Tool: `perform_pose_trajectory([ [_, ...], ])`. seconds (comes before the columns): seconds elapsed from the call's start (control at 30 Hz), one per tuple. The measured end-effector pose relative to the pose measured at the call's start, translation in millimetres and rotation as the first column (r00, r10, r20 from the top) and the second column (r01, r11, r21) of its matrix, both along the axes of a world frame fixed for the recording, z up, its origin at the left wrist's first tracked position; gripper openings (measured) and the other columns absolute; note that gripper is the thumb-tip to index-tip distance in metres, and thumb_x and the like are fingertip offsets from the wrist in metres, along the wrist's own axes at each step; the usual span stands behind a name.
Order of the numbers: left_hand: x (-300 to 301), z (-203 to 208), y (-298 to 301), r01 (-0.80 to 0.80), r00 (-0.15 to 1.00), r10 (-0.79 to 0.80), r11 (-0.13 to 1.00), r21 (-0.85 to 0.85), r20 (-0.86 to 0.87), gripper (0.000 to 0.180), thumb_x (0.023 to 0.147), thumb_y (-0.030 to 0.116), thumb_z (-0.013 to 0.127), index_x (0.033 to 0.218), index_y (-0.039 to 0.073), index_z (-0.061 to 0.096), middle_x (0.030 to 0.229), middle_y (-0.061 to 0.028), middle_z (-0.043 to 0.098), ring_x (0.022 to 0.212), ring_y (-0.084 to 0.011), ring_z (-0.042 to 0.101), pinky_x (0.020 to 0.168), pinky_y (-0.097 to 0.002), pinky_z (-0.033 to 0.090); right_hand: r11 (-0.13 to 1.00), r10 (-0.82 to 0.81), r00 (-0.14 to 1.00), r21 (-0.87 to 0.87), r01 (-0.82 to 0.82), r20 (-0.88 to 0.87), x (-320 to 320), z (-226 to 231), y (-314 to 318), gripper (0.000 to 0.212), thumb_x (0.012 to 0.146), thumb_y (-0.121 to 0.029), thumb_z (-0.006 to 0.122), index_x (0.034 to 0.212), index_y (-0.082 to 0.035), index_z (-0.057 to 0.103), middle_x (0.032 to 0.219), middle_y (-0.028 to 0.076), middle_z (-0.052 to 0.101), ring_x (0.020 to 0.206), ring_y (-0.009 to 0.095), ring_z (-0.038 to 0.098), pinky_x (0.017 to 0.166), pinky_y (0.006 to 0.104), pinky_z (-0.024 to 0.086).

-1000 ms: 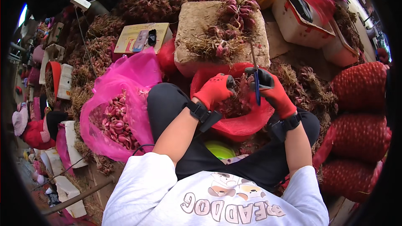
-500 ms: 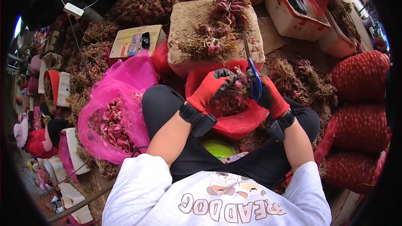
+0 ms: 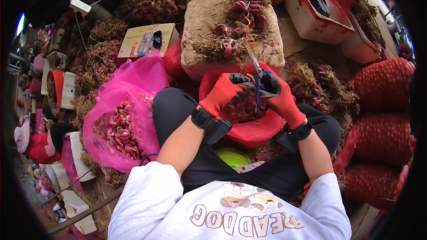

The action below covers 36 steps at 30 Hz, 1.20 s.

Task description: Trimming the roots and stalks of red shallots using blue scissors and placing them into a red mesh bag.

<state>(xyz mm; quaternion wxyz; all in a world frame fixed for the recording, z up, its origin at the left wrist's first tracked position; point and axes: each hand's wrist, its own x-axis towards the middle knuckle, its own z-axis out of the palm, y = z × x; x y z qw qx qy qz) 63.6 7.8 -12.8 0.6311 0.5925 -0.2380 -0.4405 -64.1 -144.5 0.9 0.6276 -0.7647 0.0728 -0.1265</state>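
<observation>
My right hand (image 3: 279, 97), in a red glove with dark fingers, grips a pair of blue-handled scissors (image 3: 258, 90). Their blades tilt up and leftward in front of the foam block (image 3: 195, 26). My left hand (image 3: 227, 92), gloved alike, has its fingers curled together right beside the scissors' handle; what they pinch is hidden. Bunches of shallots (image 3: 249, 11) with dry roots and stalks lie on the block. Below both hands, a red mesh bag (image 3: 253, 137) lies open between my legs with shallots (image 3: 242, 111) in it.
At left, a pink mesh bag (image 3: 100, 106) holds loose shallots. Behind it lies a yellow box (image 3: 129, 40) with a phone on top. White foam boxes (image 3: 307, 22) stand at back right. Full red mesh sacks (image 3: 382, 84) are stacked at right. A green basin (image 3: 233, 156) sits between my legs.
The scissors have tilted leftward, and my right hand has turned with them. The shallot seen between my hands before no longer shows. My left hand has barely moved.
</observation>
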Motion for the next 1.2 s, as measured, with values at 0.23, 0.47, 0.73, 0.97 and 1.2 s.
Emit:
perform_pose_trajectory([
  [0.23, -3, -17, -5, -0.074, 0.996, 0.073, 0.997, 0.015, 0.045, 0.012, 0.083, 0.007, 0.063, 0.093, 0.0, 0.065, 0.08, -0.0006, 0.064, 0.072, -0.0066, 0.056, 0.064, -0.0241, 0.047, 0.961, 0.049, 0.998, 0.274, -0.036, -0.04, 0, 4, -1, 0.042, 0.076, -0.003, 0.07, 0.115, 0.0, 0.054, 0.108, 0.003, 0.06, 0.095, 0.01, 0.056, 0.085, 0.0263, 0.046],
  [0.47, -9, -5, -11, -0.128, 0.989, 0.115, 0.982, 0.137, 0.095, 0.011, 0.085, 0.009, 0.06, 0.091, 0.0, 0.063, 0.081, -0.0018, 0.063, 0.069, -0.0087, 0.058, 0.062, -0.0255, 0.047, 0.942, -0.05, 0.997, 0.327, 0.068, -0.065, 4, 4, 1, 0.039, 0.081, -0.005, 0.068, 0.117, 0.0, 0.054, 0.104, 0.003, 0.061, 0.096, 0.009, 0.056, 0.086, 0.0252, 0.046],
  [0.73, 3, -34, -9, -0.047, 0.998, 0.047, 0.999, -0.016, 0.04, 0.013, 0.081, 0.01, 0.06, 0.09, 0.002, 0.063, 0.079, -0.0098, 0.064, 0.07, -0.0225, 0.062, 0.065, -0.0308, 0.048, 0.828, 0.012, 0.994, 0.559, 0.052, -0.109, 0, 3, -9, 0.036, 0.084, -0.011, 0.064, 0.116, 0.001, 0.053, 0.093, 0.001, 0.06, 0.082, 0.008, 0.057, 0.074, 0.0227, 0.047],
  [0.97, -7, -33, -11, -0.167, 0.797, 0.008, 0.964, 0.208, 0.603, 0.018, 0.085, 0.012, 0.058, 0.099, 0.0, 0.063, 0.085, -0.0035, 0.066, 0.079, -0.0129, 0.062, 0.067, -0.0276, 0.048, 0.854, -0.001, 0.997, 0.519, 0.04, -0.076, -1, 14, -8, 0.035, 0.084, -0.015, 0.064, 0.113, 0.001, 0.054, 0.094, 0.0, 0.058, 0.079, 0.006, 0.056, 0.068, 0.0202, 0.046],
  [1.2, -5, -8, -14, 0.037, 0.999, -0.039, 0.991, -0.127, -0.012, 0.019, 0.088, 0.007, 0.058, 0.105, 0.001, 0.062, 0.088, 0.0034, 0.061, 0.077, -0.0032, 0.052, 0.069, -0.0202, 0.045, 0.845, 0.005, 0.993, 0.531, 0.058, -0.117, -7, 15, -11, 0.031, 0.084, -0.016, 0.062, 0.11, -0.001, 0.056, 0.091, -0.001, 0.057, 0.074, 0.006, 0.052, 0.065, 0.0204, 0.042],
])
